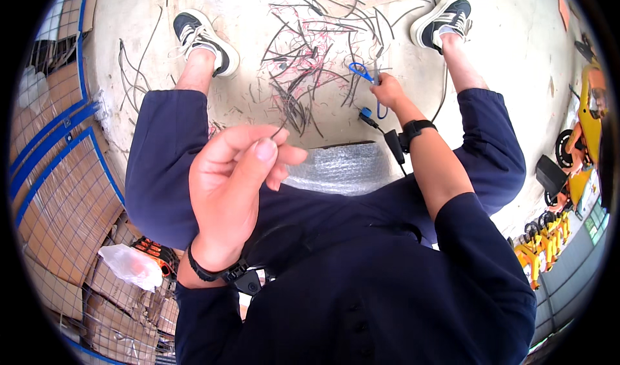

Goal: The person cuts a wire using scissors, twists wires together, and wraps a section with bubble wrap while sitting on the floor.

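Note:
My left hand (pixel 236 184) is raised at the centre, thumb and fingers pinched together on a thin dark wire (pixel 279 133). Farther off and to the right, low over the floor, my right hand (pixel 389 92) is closed on a pair of scissors with blue handles (pixel 360 72). One blue loop shows left of the fingers; part of the scissors is hidden by the hand. Beside my right wrist lies a black cable (pixel 394 146) with thick dark parts and a blue end piece (pixel 366 113).
Cut black and red wire pieces (pixel 310 55) are strewn over the floor between my shoes. Silvery bubble wrap (pixel 342 168) sits between my legs. Blue-framed mesh (pixel 58 152) with cardboard behind it stands at left, near a white plastic bag (pixel 132 267). Yellow equipment (pixel 588 113) stands at right.

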A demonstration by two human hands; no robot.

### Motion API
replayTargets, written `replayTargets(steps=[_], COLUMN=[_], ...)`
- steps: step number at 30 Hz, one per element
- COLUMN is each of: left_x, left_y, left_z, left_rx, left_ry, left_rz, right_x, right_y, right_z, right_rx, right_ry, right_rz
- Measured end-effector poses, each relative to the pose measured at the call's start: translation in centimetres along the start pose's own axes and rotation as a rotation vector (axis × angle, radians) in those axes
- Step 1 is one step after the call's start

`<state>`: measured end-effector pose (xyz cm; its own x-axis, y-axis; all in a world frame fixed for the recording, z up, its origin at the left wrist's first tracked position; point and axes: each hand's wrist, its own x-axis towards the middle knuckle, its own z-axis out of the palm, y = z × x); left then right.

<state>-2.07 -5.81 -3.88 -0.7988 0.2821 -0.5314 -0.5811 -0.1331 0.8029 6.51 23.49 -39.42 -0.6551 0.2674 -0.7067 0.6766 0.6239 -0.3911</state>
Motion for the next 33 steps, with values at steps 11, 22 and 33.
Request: replayTargets(steps=[11, 22, 33], left_x=[1.7, -0.9, -2.4], left_y=[-0.6, -1.1, -1.6], left_z=[0.2, 1.6, 1.8], left_rx=[0.112, 0.113, 0.421], left_ry=[0.022, -0.069, -0.037], left_rz=[-0.036, 0.301, 0.707], right_x=[0.7, -23.8, -27.8], right_y=[-4.9, -22.1, -23.1], right_z=[-0.9, -14.1, -13.2], right_rx=[-0.256, 0.581, 0.337], right_ry=[0.290, 0.147, 0.572], right_rz=[-0.166, -0.897, -1.085])
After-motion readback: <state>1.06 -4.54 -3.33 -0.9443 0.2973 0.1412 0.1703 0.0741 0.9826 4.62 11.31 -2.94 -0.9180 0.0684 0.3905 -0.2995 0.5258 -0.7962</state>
